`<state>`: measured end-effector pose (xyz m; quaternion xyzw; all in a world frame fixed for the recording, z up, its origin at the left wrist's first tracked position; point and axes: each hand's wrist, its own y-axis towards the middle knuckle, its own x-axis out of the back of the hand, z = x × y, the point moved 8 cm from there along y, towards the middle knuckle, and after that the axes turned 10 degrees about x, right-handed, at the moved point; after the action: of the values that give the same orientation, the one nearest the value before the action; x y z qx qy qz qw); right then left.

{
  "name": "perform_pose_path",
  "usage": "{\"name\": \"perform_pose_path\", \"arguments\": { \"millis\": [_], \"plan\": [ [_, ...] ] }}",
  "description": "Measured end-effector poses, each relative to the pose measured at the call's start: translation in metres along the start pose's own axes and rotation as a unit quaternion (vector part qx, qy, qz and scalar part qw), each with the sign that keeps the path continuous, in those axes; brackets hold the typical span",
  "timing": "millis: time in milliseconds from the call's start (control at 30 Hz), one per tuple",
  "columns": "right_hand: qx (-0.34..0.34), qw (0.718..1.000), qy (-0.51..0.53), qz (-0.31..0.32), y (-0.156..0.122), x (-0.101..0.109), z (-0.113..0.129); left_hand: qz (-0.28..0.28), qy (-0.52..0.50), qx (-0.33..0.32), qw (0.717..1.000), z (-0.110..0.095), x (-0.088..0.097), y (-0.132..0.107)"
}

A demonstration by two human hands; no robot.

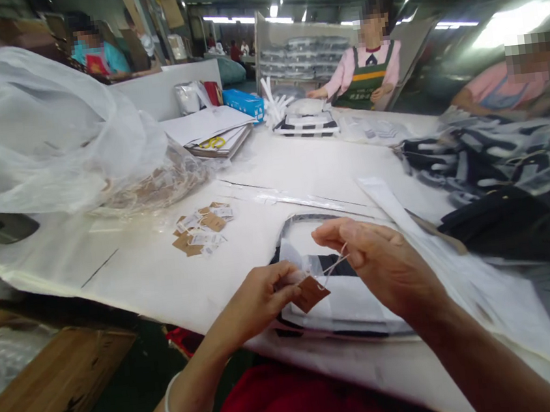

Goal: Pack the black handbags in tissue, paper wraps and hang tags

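Between the fingers and thumb of my left hand (pixel 270 293) is a brown hang tag (pixel 310 294), held by its edge. The tag's thin white string (pixel 333 267) stretches up to my right hand (pixel 382 263), whose fingers are closed on it. Under both hands lies a folded black-and-white garment (pixel 353 293) wrapped in clear plastic, flat near the table's front edge. To the left of my hands is a loose pile of brown and white tags (pixel 203 228) with strings.
A large translucent plastic bag (pixel 51 131) bulges at the left. Behind it are stacked papers with yellow scissors (pixel 214 143) and a blue box (pixel 243 104). Black-and-white garments (pixel 495 150) heap at the right. One co-worker (pixel 371 65) stands across the white table (pixel 319 162); others are further off.
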<state>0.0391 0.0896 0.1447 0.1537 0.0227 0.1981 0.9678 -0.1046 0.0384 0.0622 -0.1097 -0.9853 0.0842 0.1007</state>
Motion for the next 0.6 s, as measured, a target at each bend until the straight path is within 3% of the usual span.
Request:
{"name": "perform_pose_path", "arguments": {
  "millis": [100, 200, 267, 400, 433, 533, 600],
  "plan": [
    [-0.02, 0.993, 0.117, -0.018, -0.002, -0.001, -0.008, 0.016, 0.007, 0.009, 1.0, 0.007, -0.004, 0.001],
    [-0.062, 0.992, 0.112, -0.007, 0.001, -0.003, -0.021, 0.052, -0.007, 0.028, 0.998, 0.013, -0.001, 0.003],
    [-0.103, 0.991, 0.084, 0.016, 0.008, -0.002, -0.035, 0.038, -0.018, 0.029, 0.999, 0.018, 0.014, 0.011],
    [-0.162, 0.982, -0.051, 0.082, 0.035, 0.005, -0.076, -0.149, 0.034, 0.046, 0.987, 0.043, 0.07, 0.046],
    [-0.17, 0.974, -0.107, 0.104, 0.043, 0.008, -0.089, -0.173, 0.067, 0.066, 0.98, 0.053, 0.078, 0.057],
    [-0.224, 0.926, -0.25, 0.175, 0.063, 0.011, -0.135, -0.149, 0.096, 0.085, 0.98, 0.075, 0.077, 0.092],
    [-0.266, 0.898, -0.276, 0.216, 0.07, 0.006, -0.164, -0.121, 0.094, 0.081, 0.985, 0.081, 0.07, 0.107]
  ]
}}
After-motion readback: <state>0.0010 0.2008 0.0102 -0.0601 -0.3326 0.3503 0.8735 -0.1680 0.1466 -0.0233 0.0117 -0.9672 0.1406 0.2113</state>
